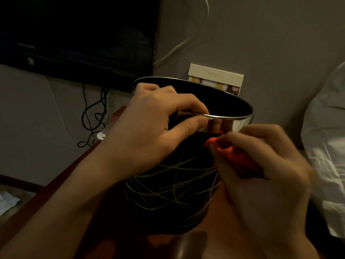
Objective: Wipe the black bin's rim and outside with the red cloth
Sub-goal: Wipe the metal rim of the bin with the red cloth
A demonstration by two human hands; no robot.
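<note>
The black bin [173, 191] stands upright on a reddish-brown table, its wall crossed by thin pale lines and topped by a shiny metal rim band [229, 120]. My left hand [153, 131] grips the near rim, fingers curled inside and thumb pinching the outside. My right hand [261, 165] holds the bunched red cloth [237, 157] and presses it against the bin's outer wall just below the metal band, on the right side. Most of the cloth is hidden inside my fist.
A dark TV screen [78, 34] hangs on the wall at upper left with black cables [93, 116] dangling below. A card [214, 79] leans on the wall behind the bin. White bedding [324, 146] lies at the right. The wooden table [61, 184] edge runs diagonally at left.
</note>
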